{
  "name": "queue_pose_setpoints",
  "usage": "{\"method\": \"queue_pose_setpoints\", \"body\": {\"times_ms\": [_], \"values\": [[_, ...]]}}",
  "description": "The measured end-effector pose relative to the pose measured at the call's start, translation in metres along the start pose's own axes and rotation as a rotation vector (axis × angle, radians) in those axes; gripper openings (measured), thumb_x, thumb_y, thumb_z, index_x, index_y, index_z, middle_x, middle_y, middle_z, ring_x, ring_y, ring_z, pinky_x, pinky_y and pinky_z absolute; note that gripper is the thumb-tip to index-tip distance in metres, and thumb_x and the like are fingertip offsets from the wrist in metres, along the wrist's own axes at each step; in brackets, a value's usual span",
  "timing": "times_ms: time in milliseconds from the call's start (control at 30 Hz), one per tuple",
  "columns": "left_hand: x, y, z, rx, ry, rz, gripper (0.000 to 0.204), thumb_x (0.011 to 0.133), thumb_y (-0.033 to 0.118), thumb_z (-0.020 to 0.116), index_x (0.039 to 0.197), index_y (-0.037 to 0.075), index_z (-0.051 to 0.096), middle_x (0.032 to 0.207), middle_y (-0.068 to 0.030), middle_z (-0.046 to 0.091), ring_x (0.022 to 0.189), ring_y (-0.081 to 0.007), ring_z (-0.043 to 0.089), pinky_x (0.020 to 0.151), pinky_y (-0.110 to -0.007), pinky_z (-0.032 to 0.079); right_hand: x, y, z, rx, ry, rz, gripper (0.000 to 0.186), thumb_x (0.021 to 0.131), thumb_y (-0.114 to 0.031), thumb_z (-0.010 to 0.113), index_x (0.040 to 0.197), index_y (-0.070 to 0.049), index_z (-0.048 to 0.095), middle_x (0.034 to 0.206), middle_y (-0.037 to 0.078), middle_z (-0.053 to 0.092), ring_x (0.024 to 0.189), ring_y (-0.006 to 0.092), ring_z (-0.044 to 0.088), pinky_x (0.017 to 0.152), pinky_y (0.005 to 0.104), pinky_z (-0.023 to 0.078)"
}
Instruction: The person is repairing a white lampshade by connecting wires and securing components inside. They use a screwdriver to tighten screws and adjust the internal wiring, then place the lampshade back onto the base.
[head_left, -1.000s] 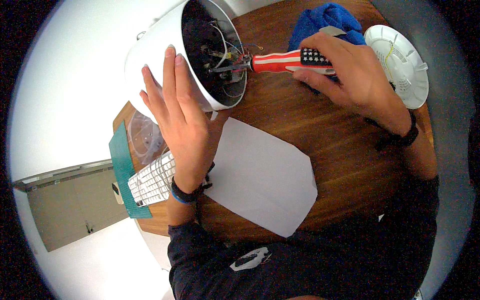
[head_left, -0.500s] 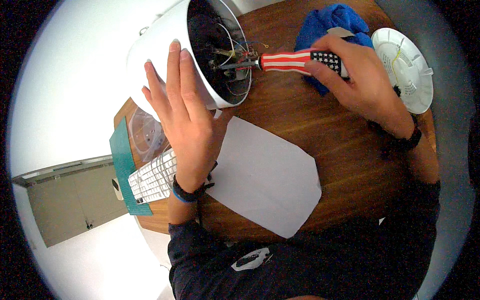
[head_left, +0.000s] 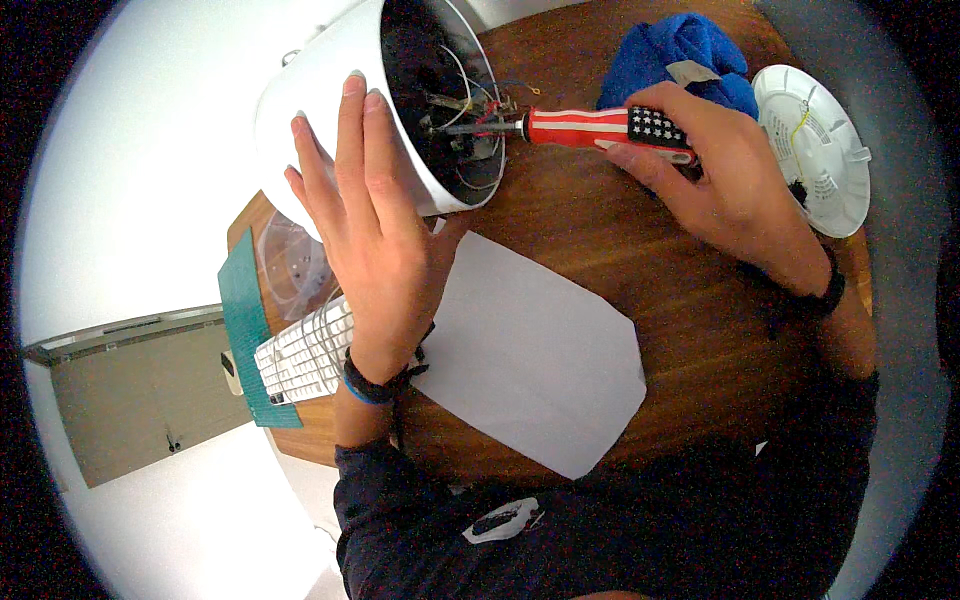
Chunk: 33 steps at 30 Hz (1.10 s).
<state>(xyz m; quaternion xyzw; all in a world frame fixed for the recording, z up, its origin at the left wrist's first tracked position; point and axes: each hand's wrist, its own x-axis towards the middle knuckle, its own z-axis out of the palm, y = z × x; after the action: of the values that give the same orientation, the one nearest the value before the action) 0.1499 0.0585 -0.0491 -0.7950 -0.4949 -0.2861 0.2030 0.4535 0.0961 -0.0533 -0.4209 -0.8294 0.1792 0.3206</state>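
Note:
A white rounded housing (head_left: 300,130) lies on its side at the upper left, its wide mouth facing right. Inside its dark opening show loose thin wires (head_left: 478,105) and small metal parts. My left hand (head_left: 375,215) rests against the outside of the housing, fingers stretched out and lying flat on it. My right hand (head_left: 715,165) is closed around the handle of a screwdriver (head_left: 580,128) with red and white stripes and white stars on black. Its metal shaft reaches left into the housing among the wires; the tip's exact contact is hard to make out.
A blue cloth (head_left: 685,50) lies bunched behind my right hand, beside a white round cover (head_left: 815,150) with a yellow wire. White paper (head_left: 530,350) lies on the wooden table (head_left: 700,320). On the left are a clear plastic container (head_left: 290,265), a white keyboard (head_left: 305,355) and a green mat (head_left: 245,310).
The screwdriver handle has turned about its axis, and the fingers of my right hand have shifted on it. My left hand stays on the housing.

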Motion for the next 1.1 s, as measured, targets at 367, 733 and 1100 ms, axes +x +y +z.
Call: {"method": "queue_pose_setpoints", "body": {"times_ms": [367,733,1100], "values": [[0.0,0.003,0.0,0.0,-0.003,0.005,0.134,0.056,0.015,0.105,0.17,0.004,0.035,0.18,-0.0167,0.036,0.163,-0.0594,0.025,0.123,-0.082,0.029,0.002,-0.002,0.0,-0.095,0.048,-0.176,0.039,0.097,-0.018,0.086,0.13,-0.008,0.068,0.098,0.016,0.075,0.093,0.0281,0.076,0.087,0.0414,0.06],[0.0,0.0,0.001,0.019,0.003,0.02,0.136,0.055,0.015,0.106,0.17,0.004,0.034,0.18,-0.0171,0.035,0.164,-0.0589,0.024,0.122,-0.083,0.028,0.011,-0.009,-0.002,0.225,0.014,-0.05,0.044,0.089,-0.012,0.092,0.125,-0.003,0.068,0.107,0.011,0.071,0.099,0.0277,0.072,0.09,0.0387,0.057],[0.001,0.0,-0.002,0.009,-0.014,0.021,0.137,0.054,0.012,0.105,0.171,0.003,0.033,0.18,-0.0172,0.035,0.164,-0.0589,0.023,0.123,-0.082,0.028,0.001,0.001,0.001,-0.021,0.043,-0.168,0.034,0.101,-0.019,0.082,0.129,-0.004,0.07,0.115,0.016,0.076,0.099,0.037,0.075,0.088,0.0414,0.058]]}}
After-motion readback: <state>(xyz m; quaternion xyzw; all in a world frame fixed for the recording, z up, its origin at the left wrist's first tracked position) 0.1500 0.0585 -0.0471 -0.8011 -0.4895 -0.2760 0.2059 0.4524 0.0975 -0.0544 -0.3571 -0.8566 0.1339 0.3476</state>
